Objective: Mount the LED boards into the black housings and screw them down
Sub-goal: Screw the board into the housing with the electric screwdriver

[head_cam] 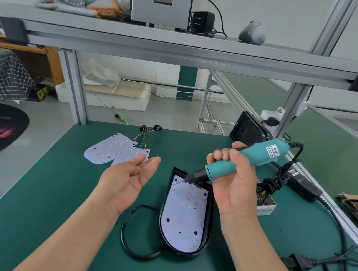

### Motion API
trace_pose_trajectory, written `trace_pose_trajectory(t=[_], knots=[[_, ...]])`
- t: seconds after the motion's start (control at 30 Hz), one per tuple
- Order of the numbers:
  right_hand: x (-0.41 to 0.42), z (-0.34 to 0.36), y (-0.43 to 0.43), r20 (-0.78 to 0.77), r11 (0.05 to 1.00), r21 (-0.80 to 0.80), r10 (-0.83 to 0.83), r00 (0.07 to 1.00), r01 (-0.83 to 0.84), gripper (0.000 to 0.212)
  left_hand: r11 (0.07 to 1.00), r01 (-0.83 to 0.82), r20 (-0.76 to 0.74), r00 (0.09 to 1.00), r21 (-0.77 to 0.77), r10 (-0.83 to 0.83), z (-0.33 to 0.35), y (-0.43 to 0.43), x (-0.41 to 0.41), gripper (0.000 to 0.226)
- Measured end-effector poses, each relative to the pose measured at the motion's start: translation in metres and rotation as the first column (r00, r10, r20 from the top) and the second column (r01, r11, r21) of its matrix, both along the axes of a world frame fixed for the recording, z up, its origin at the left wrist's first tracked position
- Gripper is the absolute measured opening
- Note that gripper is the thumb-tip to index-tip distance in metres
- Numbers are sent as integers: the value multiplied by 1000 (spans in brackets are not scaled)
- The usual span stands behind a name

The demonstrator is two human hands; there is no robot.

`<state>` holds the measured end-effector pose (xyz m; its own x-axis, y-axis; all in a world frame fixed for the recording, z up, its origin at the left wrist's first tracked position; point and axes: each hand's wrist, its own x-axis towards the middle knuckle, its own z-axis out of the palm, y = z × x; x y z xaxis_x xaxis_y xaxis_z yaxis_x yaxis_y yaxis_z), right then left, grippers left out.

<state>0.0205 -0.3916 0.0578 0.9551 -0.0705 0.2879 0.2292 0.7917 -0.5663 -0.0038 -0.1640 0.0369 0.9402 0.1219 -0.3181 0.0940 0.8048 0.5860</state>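
A black housing [164,204] lies on the green table with a white LED board [185,218] seated inside it. My right hand [233,179] grips a teal electric screwdriver [226,164], tilted so its bit points down at the board's upper left corner. My left hand [129,174] hovers palm-up to the left of the housing, fingers straight, holding nothing. Two loose LED boards [112,149] with coloured wires lie farther back on the left. Another black housing [246,128] leans upright at the table's far edge.
A black cable [131,233] loops from the housing at its left. The screwdriver's cord and power brick [303,188] lie at the right beside a small cardboard box [266,206]. An aluminium shelf [184,49] spans overhead. A rail [334,212] borders the table's right side.
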Motion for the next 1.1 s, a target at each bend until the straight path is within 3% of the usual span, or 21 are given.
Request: trace_pose_trajectory(t=[0.1, 0.23, 0.5, 0.7, 0.87, 1.0, 1.1], knots=[[0, 1, 0, 0, 1000, 5, 7, 1000, -7, 17, 998, 13, 2, 1000, 69, -13, 1, -1, -1, 26], [-2, 1, 2, 4, 1000, 10, 21, 1000, -21, 17, 961, -17, 53, 999, 277, 2, 4, -4, -2, 14], [-4, 0, 8, 12, 998, 20, 53, 998, -54, 15, 762, 10, 101, 990, 648, -99, 5, -10, -7, 16], [-7, -1, 12, 18, 997, 8, 80, 997, -80, 15, 707, 2, 138, 980, 707, -140, 4, -14, -8, 23], [-8, 1, 13, 17, 997, 19, 79, 997, -79, 15, 658, -11, 174, 968, 753, -182, 10, -17, -11, 13], [-8, 3, 11, 23, 996, 46, 75, 997, -76, 14, 560, -32, 188, 956, 828, -224, 10, -19, -14, 21], [-8, 8, 8, 29, 995, 70, 63, 998, -64, 13, 575, 11, 189, 939, 818, -286, 12, -21, -17, 21]])
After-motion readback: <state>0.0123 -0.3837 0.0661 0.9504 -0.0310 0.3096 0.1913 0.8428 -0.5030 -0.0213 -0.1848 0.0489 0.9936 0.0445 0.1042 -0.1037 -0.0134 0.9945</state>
